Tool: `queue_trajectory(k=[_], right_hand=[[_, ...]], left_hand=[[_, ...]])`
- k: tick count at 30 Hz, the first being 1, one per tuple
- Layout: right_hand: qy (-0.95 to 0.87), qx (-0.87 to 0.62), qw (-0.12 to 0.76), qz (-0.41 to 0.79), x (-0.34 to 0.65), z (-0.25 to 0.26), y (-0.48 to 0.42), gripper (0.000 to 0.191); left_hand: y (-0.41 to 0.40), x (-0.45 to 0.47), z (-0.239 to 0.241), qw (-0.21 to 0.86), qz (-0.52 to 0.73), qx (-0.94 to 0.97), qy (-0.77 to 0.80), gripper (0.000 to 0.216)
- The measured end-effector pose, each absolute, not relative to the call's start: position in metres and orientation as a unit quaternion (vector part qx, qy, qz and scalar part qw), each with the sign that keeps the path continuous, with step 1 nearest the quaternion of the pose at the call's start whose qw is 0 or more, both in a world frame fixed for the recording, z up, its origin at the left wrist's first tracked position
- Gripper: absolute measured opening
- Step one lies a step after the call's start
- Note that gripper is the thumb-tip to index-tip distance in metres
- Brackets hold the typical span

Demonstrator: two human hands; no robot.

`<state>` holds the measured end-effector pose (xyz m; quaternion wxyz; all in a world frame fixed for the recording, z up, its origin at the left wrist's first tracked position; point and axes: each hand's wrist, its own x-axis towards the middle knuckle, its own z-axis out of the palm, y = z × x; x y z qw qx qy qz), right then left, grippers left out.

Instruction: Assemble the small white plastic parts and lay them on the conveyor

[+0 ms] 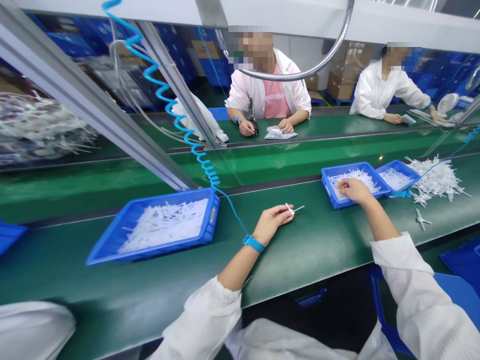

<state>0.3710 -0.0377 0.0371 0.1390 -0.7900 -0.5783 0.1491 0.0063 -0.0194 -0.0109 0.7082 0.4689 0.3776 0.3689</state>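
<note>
My left hand (270,221) rests on the green table and pinches a small white plastic part (293,209) between thumb and fingers. A blue wrist strap (253,243) with a coiled blue cord (168,105) circles that wrist. My right hand (353,190) reaches into a blue tray (330,192) of white plastic parts, its fingers curled down onto the pile. What those fingers grip is hidden.
A bigger blue tray (112,245) of white parts sits at the left. A second small blue tray (407,170) and a loose heap of white parts (437,180) lie at the right. Two people in white coats work across the green belt (262,165). A metal post (112,125) slants over the table.
</note>
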Motion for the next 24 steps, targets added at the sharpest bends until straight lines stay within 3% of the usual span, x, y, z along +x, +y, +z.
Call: queue_trajectory(k=[8, 16, 24], right_hand=[[-0.561, -0.803, 0.154, 0.127, 0.372, 0.036, -0.038, 0.021], [-0.542, -0.802, 0.220, 0.120, 0.371, 0.033, -0.037, 0.015], [-0.457, -0.650, 0.583, 0.169, 0.348, 0.052, -0.068, 0.032]], left_hand=[[-0.018, 0.006, -0.013, 0.704, 0.368, 0.480, 0.373, 0.058], [-0.021, 0.006, -0.007, 0.686, 0.381, 0.515, 0.345, 0.043], [-0.023, 0.007, -0.001, 0.682, 0.410, 0.500, 0.341, 0.048]])
